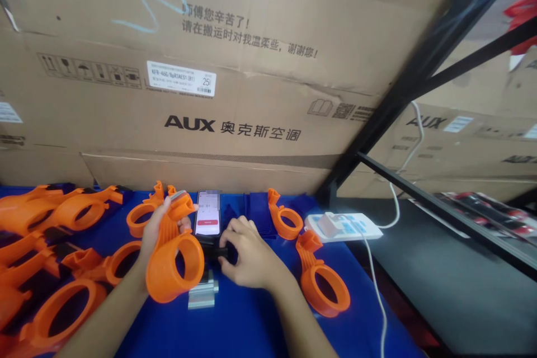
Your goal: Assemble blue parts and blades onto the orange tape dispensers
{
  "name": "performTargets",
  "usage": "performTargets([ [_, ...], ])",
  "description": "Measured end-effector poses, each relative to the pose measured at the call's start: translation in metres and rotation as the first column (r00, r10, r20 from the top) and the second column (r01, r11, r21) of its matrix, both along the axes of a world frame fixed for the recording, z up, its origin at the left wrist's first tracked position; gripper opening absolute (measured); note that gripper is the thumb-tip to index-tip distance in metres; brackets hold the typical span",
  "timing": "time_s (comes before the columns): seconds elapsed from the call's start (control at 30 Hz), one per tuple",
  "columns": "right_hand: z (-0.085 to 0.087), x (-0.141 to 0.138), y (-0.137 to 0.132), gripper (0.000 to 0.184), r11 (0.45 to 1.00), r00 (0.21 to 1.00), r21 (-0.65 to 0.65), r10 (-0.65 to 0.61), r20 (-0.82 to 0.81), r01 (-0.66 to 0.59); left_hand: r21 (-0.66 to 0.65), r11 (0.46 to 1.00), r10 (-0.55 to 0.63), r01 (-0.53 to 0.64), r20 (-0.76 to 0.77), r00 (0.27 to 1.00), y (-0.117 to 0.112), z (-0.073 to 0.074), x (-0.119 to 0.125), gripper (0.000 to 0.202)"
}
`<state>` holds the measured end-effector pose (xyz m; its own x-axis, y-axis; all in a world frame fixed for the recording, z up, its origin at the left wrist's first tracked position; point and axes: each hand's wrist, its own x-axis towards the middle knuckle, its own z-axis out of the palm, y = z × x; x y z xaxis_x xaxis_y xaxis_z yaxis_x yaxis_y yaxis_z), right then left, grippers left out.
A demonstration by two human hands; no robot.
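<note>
My left hand point(154, 229) is closed around the upper part of an orange plastic ring holder point(156, 274), whose wide ring hangs toward me. A grey metal piece point(178, 196) shows at the holder's top, beside my fingers. Between thumb and fingertips, my right hand point(254, 260) pinches the end of a small black piece point(212, 248), just below a phone point(208, 213) with a lit screen. Its exact kind is unclear, as the orange ring and my fingers hide parts of it. Silvery metal pieces point(202, 296) lie on the blue cloth below.
Several orange holders point(69, 305) crowd the left side; two more point(325, 291) lie to the right. A white power strip point(342, 226) with cables sits at the cloth's right edge. Behind stands a large cardboard box point(251, 95), with a black metal frame point(394, 72) to its right.
</note>
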<state>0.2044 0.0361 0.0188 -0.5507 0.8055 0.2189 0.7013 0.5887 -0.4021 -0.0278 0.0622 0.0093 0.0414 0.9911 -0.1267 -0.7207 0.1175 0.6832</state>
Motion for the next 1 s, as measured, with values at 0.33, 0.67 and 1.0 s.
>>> performTargets([
  [0.33,-0.023,-0.018,0.002,0.023,0.997,0.997,-0.023,0.074,0.009,-0.074,0.048,0.999,-0.012,0.012,-0.017,1.0,0.002,-0.003,-0.001,0.038],
  [0.67,-0.005,-0.012,0.005,0.014,0.991,0.954,0.095,-0.064,-0.292,0.095,0.065,0.991,-0.086,0.114,-0.328,0.941,-0.003,-0.008,0.016,0.043],
  [1.0,-0.006,-0.02,0.005,0.011,0.992,0.763,-0.041,-0.118,-0.636,0.119,0.132,0.928,-0.25,0.349,-0.474,0.844,-0.021,-0.018,0.04,0.051],
])
